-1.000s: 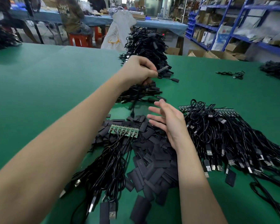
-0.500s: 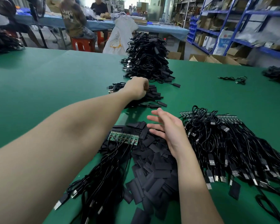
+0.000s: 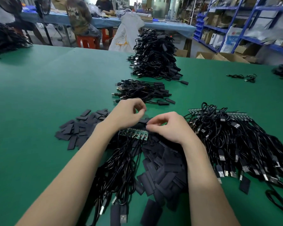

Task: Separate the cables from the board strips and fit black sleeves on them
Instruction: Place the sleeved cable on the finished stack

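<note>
Both the left hand and right hand hover with curled fingers over the board strip; grip unclear.

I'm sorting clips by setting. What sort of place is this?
Probably a small electronics assembly workshop: piles of USB cables on a green worktable, a green board strip, and blue shelving stacked with boxes.

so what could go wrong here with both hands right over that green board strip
1. The green circuit board strip lies on the loose flat black sleeves, so it may slide when a cable is pulled.
2. Its black cables lie bunched together; one might drag its neighbours.
3. The right hand and left hand crowd the same spot and could hide the joint.
</note>
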{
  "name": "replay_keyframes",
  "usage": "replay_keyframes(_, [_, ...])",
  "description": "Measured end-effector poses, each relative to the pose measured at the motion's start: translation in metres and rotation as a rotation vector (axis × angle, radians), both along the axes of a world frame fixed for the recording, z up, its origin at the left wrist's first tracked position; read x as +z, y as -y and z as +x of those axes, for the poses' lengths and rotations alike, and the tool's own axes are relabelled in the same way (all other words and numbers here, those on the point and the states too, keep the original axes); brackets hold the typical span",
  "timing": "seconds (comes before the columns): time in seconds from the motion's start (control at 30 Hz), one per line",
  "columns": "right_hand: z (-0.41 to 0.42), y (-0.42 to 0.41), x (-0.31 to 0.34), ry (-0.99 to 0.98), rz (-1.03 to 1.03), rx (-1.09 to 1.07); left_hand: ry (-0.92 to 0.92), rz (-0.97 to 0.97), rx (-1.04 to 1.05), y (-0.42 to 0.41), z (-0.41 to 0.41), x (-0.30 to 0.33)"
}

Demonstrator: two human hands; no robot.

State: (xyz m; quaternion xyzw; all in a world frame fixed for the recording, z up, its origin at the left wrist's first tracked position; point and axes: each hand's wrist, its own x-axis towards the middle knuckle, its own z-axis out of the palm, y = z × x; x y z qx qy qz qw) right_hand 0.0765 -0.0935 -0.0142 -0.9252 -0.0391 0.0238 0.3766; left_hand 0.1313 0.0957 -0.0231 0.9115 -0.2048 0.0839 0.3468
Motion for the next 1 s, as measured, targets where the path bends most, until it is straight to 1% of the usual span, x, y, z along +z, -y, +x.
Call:
replay_keyframes(0.1, [-0.001, -0.014, 0.003, -0.055, -0.204, 0.031, 0.006, 0.026, 0.032, -0.002, -0.003, -0.007])
replay_keyframes(0.13, [-0.002, -0.017, 0.004, -0.060, -0.244, 0.027, 0.007, 0.033, 0.041, -0.001, -0.004, -0.009])
replay_keyframes(0.2, [-0.001, -0.020, 0.006, -0.056, -0.254, 0.018, 0.010, 0.041, 0.044, 0.000, -0.005, -0.011])
replay_keyframes(0.27, [-0.001, -0.019, 0.008, -0.063, -0.195, 0.021, 0.013, 0.030, 0.041, 0.001, -0.006, -0.010])
replay_keyframes(0.43, [-0.001, -0.012, 0.012, -0.070, 0.185, 0.043, -0.033, -0.007, 0.064, 0.006, -0.009, -0.002])
replay_keyframes(0.5, [-0.003, -0.011, 0.011, -0.090, 0.289, 0.039, -0.055, 0.007, 0.105, 0.009, -0.012, -0.002])
replay_keyframes(0.57, [-0.005, -0.013, 0.009, -0.107, 0.367, -0.004, -0.038, 0.046, 0.145, 0.013, -0.016, -0.004])
replay_keyframes(0.63, [-0.007, -0.014, 0.008, -0.144, 0.414, -0.049, 0.012, 0.083, 0.173, 0.017, -0.018, -0.004])
replay_keyframes(0.7, [-0.008, -0.014, 0.009, -0.209, 0.434, -0.058, 0.048, 0.081, 0.185, 0.018, -0.018, -0.003])
replay_keyframes(0.8, [-0.008, -0.014, 0.011, -0.278, 0.464, -0.057, 0.035, 0.036, 0.178, 0.018, -0.017, -0.004])
replay_keyframes(0.9, [-0.008, -0.017, 0.012, -0.300, 0.472, -0.091, 0.025, 0.017, 0.182, 0.019, -0.017, -0.005])
replay_keyframes(1.0, [-0.009, -0.016, 0.011, -0.291, 0.464, -0.137, 0.046, -0.058, 0.183, 0.019, -0.016, -0.006])
